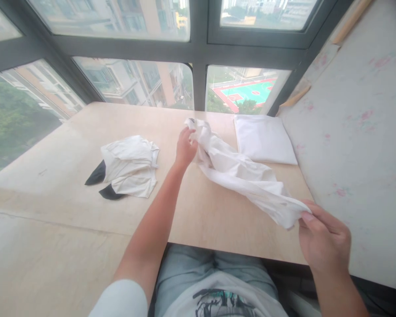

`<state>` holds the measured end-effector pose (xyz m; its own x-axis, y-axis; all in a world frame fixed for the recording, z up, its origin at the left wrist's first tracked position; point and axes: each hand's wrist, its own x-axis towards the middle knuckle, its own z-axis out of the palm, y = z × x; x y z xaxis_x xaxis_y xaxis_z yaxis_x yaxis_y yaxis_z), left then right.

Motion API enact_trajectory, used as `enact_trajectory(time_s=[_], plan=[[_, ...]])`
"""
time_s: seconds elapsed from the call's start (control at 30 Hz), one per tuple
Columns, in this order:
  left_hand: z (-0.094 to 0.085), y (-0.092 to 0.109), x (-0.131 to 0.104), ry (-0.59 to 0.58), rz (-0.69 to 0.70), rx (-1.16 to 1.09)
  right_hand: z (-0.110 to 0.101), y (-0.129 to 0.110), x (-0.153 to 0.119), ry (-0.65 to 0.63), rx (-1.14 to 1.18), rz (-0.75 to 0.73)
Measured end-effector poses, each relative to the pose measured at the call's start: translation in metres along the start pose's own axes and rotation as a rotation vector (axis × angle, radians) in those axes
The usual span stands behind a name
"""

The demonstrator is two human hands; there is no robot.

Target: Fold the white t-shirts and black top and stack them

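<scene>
A white cloth garment [240, 165] stretches in loose folds between my two hands, slanting from the far middle of the table to the near right. My left hand [186, 147] grips its far end, where a small dark mark shows near the neck or hem. At the near end, my right hand [325, 233] pinches the edge between thumb and fingers. Which kind of garment it is, I cannot tell. White shorts with black parts [132, 165] lie flat to the left of my left arm, touched by neither hand.
A folded white cloth [265, 138] rests at the back right, close behind the held garment. The pale wooden tabletop [69, 211] runs up to grey-framed windows [199, 53]. On the right stands a flower-patterned wall [366, 154]. My lap is below the table's front edge.
</scene>
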<state>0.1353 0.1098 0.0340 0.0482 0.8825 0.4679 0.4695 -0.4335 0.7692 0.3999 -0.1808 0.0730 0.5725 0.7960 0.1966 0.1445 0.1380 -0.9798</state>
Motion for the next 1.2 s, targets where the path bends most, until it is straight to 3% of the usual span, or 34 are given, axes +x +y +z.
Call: enact_trajectory(time_s=[0.13,0.23,0.3,0.43,0.57,0.73,0.8,0.9,0.97,1.07,1.2], plan=[[0.011,-0.006,-0.068,-0.010,0.005,0.060,0.000,-0.006,0.016,0.102,0.196,0.172],[0.016,-0.011,-0.122,-0.122,0.037,0.074,0.003,-0.012,0.029,0.004,0.263,0.273],[0.020,-0.012,-0.139,-0.185,0.067,0.084,0.007,-0.016,0.035,-0.094,0.326,0.316],[0.030,-0.012,-0.129,-0.237,0.095,0.146,0.016,-0.020,0.039,-0.170,0.418,0.365],[0.025,-0.008,-0.100,-0.213,0.059,0.197,0.014,-0.021,0.043,-0.049,0.341,0.377],[-0.008,0.009,-0.078,-0.198,0.058,0.140,0.003,-0.028,0.066,0.048,0.333,0.322],[-0.026,0.017,-0.072,-0.141,0.018,0.087,-0.002,-0.030,0.074,0.099,0.270,0.307],[-0.052,0.028,-0.062,0.023,-0.074,0.051,-0.008,-0.031,0.078,-0.010,0.163,0.280],[-0.066,0.034,-0.056,0.062,-0.086,0.060,-0.010,-0.032,0.078,-0.133,0.086,0.241],[-0.072,0.043,-0.061,-0.071,-0.060,0.039,-0.009,-0.035,0.075,-0.182,-0.017,0.194],[-0.052,0.046,-0.101,-0.586,0.069,-0.002,-0.007,-0.041,0.074,-0.140,-0.032,0.162]])
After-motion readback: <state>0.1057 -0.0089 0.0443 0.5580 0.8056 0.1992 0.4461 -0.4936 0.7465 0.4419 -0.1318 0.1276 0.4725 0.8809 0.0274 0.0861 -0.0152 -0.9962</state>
